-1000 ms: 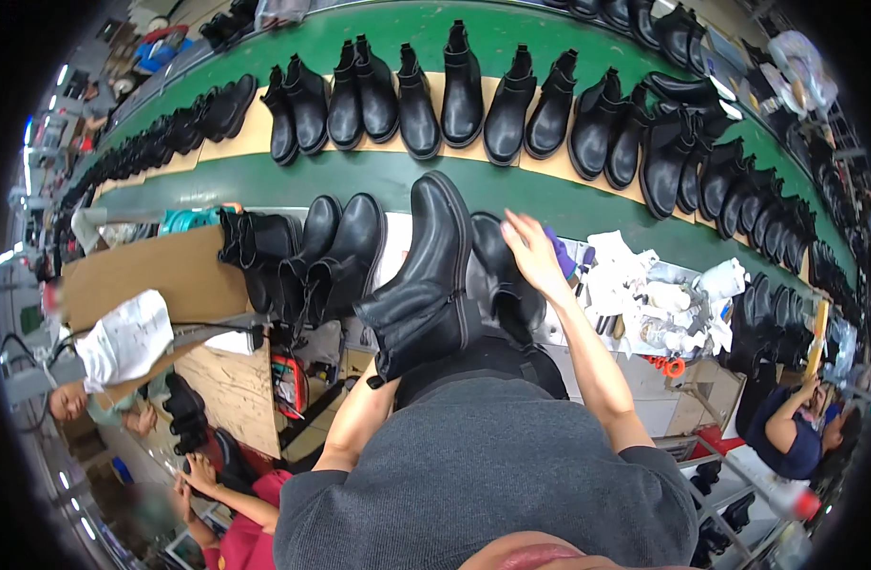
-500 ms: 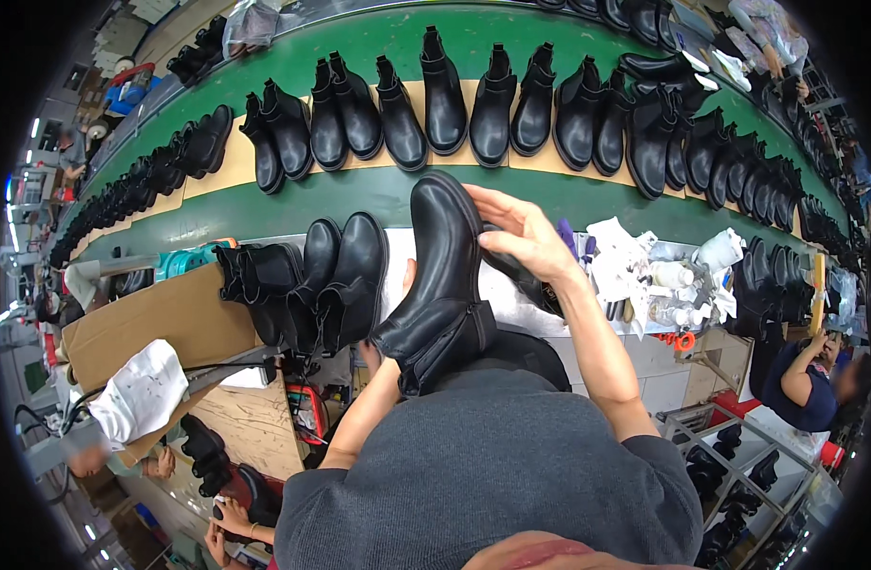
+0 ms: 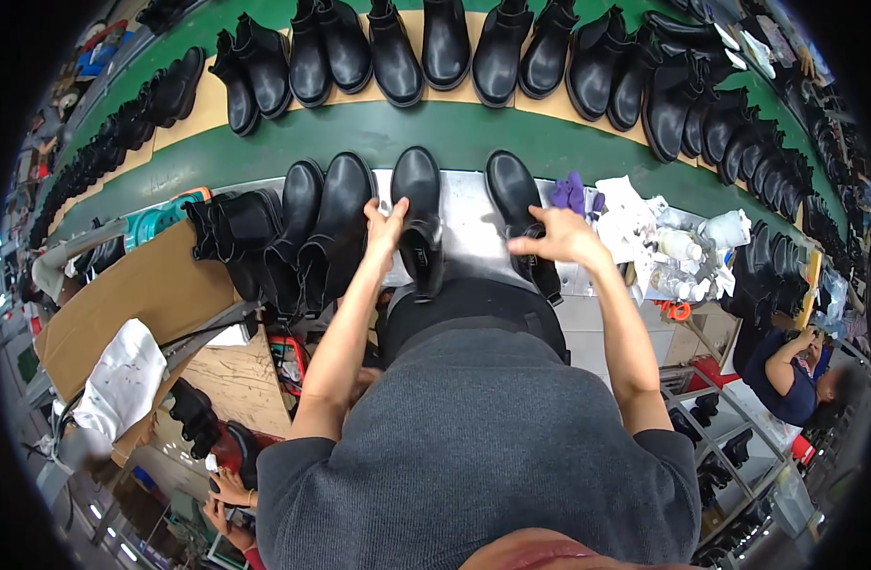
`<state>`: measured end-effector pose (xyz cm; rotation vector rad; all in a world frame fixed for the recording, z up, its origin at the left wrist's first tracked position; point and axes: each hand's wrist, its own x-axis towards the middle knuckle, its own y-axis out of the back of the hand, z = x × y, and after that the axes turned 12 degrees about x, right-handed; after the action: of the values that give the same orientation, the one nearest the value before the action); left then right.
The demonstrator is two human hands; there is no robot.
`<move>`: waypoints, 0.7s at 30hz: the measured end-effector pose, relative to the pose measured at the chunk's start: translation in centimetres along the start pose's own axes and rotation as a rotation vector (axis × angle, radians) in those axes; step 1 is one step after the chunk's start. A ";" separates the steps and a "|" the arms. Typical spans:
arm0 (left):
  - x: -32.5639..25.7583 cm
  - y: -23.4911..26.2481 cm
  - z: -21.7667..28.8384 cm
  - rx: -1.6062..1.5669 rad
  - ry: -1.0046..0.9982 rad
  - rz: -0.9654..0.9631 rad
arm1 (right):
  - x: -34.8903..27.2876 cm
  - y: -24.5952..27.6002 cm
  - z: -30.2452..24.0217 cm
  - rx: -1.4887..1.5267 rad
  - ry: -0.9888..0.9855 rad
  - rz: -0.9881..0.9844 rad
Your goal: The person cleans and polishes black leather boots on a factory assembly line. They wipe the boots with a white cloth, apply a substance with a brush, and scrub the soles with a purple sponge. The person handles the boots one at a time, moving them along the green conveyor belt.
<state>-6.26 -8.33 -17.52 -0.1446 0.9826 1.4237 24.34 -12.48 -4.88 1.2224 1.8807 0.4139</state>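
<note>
Two black ankle boots stand upright in front of me on a pale metal work surface [image 3: 469, 214], toes pointing away. My left hand [image 3: 386, 230] is beside the left boot [image 3: 415, 180], thumb against its side and forefinger apart from the thumb. At the right boot [image 3: 511, 180], my right hand [image 3: 566, 237] has thumb and forefinger spread, the thumb over the shaft and slightly blurred. Whether that thumb touches the leather cannot be made out. Another pair of black boots [image 3: 348, 195] stands just left of my left hand.
Black boots [image 3: 445, 43] line tan sheets on the green bench [image 3: 359, 128]. Purple cloth [image 3: 573, 193], white rags [image 3: 625, 223] and bottles [image 3: 678, 244] lie right. Cardboard [image 3: 136, 304] and a white cloth [image 3: 126, 375] are left. Co-workers' hands [image 3: 231, 489] show lower left; another person [image 3: 787, 370] stands right.
The boot I held up in both hands now stands on the metal surface. My hands have moved apart, one by each boot. The view has shifted so the bench row appears higher.
</note>
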 end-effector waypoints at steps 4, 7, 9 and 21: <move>-2.3 2.9 5.4 0.068 0.191 -0.312 | 3.0 3.1 0.4 0.464 -0.498 -0.201; -2.9 2.7 3.7 -0.021 0.191 -0.511 | 2.2 -2.2 5.0 0.802 -0.555 -0.032; -3.1 1.2 2.3 -0.119 0.092 -0.321 | 2.4 -5.5 5.9 0.905 -0.415 0.143; -3.4 -4.4 8.2 -0.984 -0.126 -0.552 | 5.5 -7.9 7.3 2.102 0.016 0.055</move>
<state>1.99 -6.71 -12.36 -0.9569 0.0387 1.2536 24.39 -12.58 -16.93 2.2858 1.8693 -2.0494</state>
